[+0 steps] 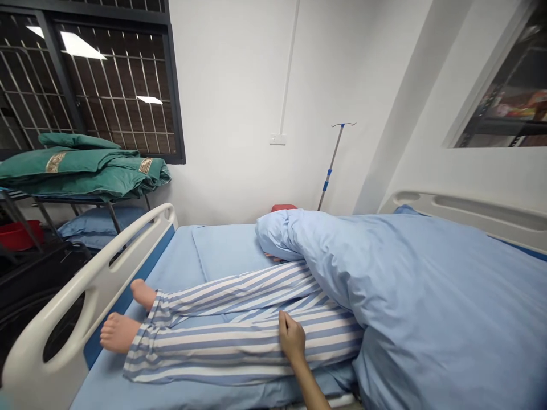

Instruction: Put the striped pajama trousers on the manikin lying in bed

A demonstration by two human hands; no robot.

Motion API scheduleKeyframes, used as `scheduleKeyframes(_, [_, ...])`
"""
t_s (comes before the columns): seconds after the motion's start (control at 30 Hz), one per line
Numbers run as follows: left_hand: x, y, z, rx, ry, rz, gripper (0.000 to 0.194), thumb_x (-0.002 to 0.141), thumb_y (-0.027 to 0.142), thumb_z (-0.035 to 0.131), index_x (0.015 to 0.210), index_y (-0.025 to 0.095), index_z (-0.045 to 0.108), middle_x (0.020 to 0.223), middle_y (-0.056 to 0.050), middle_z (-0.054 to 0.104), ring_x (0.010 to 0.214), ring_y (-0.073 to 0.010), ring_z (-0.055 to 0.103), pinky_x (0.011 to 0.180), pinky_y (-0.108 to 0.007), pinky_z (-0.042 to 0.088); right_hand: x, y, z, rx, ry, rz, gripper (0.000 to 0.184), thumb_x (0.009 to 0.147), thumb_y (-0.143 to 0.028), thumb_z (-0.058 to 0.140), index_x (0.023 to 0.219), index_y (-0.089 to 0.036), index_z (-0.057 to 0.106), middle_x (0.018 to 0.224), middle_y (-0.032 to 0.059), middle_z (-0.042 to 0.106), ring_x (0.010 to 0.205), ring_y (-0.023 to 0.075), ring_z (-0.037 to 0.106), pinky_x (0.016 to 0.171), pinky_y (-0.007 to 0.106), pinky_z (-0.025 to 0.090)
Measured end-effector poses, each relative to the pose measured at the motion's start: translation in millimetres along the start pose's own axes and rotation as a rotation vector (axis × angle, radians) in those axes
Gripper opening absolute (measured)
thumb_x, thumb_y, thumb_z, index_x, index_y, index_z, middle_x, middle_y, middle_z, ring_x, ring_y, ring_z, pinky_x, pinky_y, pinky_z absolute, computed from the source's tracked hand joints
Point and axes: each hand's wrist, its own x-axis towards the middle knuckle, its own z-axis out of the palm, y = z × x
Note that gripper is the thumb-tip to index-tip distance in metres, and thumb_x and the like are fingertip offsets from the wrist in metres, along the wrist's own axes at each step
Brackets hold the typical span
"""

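Note:
My right hand (293,340) is closed in a fist over the near thigh of a manikin in blue-and-white striped trousers (213,347). What the curled fingers hold, if anything, is hidden. My left hand is out of view. The manikin lies on its back, its bare feet (122,332) towards the bed's left end. A light blue quilt (410,285) covers it from the hips up, folded back in a thick roll. Part of a manikin hand (273,257) peeks out beneath the quilt's far edge.
The bed has a blue sheet (226,245), a cream footboard (64,302) at left and a headboard (491,215) at right. Behind stand an IV pole (331,168) and a red object (284,207). Green folded bedding (81,171) rests on a rack beside a red basin (21,234).

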Motion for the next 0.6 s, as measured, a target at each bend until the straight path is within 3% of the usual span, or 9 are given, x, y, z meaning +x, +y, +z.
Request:
scheduleKeyframes(0.03, [16,-6,-5.2,0.112,0.319,-0.068,0.036,0.078,0.041,0.023,0.047,0.023,0.022,0.047,0.001,0.015,0.069,-0.0210,0.047,0.062,-0.033,0.033,0,-1,0,-0.013,-0.002,0.003,0.053,0.091,-0.046,0.021,0.062,-0.019,0.056,0.059,0.0065,0.062,0.057,0.0160,0.054,0.054,0.025,0.026])
scheduleKeyframes(0.07, [28,-13,-8.8,0.151,0.416,-0.094,0.035,0.079,0.039,0.024,0.050,0.022,0.017,0.050,0.002,0.012,0.071,-0.0203,0.046,0.065,-0.033,0.033,-1,-2,-1,-0.022,-0.005,0.003,0.052,0.091,-0.046,0.022,0.062,-0.019,0.056,0.059,0.0063,0.062,0.057,0.0159,0.054,0.054,0.025,0.026])
scheduleKeyframes(0.13, [43,-27,-11.8,0.206,0.499,-0.073,0.035,0.080,0.038,0.027,0.051,0.021,0.016,0.051,0.002,0.012,0.069,-0.0171,0.044,0.065,-0.030,0.032,-1,-3,-2,-0.034,-0.012,0.001,0.052,0.091,-0.045,0.022,0.062,-0.019,0.057,0.060,0.0062,0.063,0.057,0.0158,0.054,0.054,0.025,0.025])
scheduleKeyframes(0.3, [50,-48,-10.7,0.269,0.516,-0.035,0.037,0.082,0.035,0.028,0.050,0.022,0.016,0.051,0.004,0.012,0.055,-0.0116,0.036,0.059,-0.026,0.029,-2,-6,-3,-0.067,-0.034,0.000,0.054,0.090,-0.046,0.020,0.063,-0.020,0.058,0.061,0.0069,0.063,0.057,0.0169,0.054,0.054,0.026,0.025])
scheduleKeyframes(0.47, [45,-46,-13.4,0.306,0.470,0.022,0.036,0.085,0.031,0.025,0.050,0.022,0.017,0.050,0.004,0.013,0.055,-0.0108,0.036,0.056,-0.025,0.028,-2,-10,-4,-0.098,-0.027,0.017,0.054,0.089,-0.046,0.021,0.064,-0.020,0.062,0.063,0.0078,0.065,0.057,0.0171,0.054,0.054,0.026,0.026])
scheduleKeyframes(0.6, [47,-42,-12.1,0.349,0.457,-0.029,0.037,0.087,0.026,0.023,0.051,0.022,0.015,0.053,0.004,0.013,0.060,-0.0120,0.040,0.061,-0.029,0.031,-2,-11,-4,-0.131,-0.040,0.022,0.052,0.089,-0.045,0.023,0.065,-0.020,0.062,0.065,0.0070,0.066,0.058,0.0167,0.055,0.054,0.025,0.026])
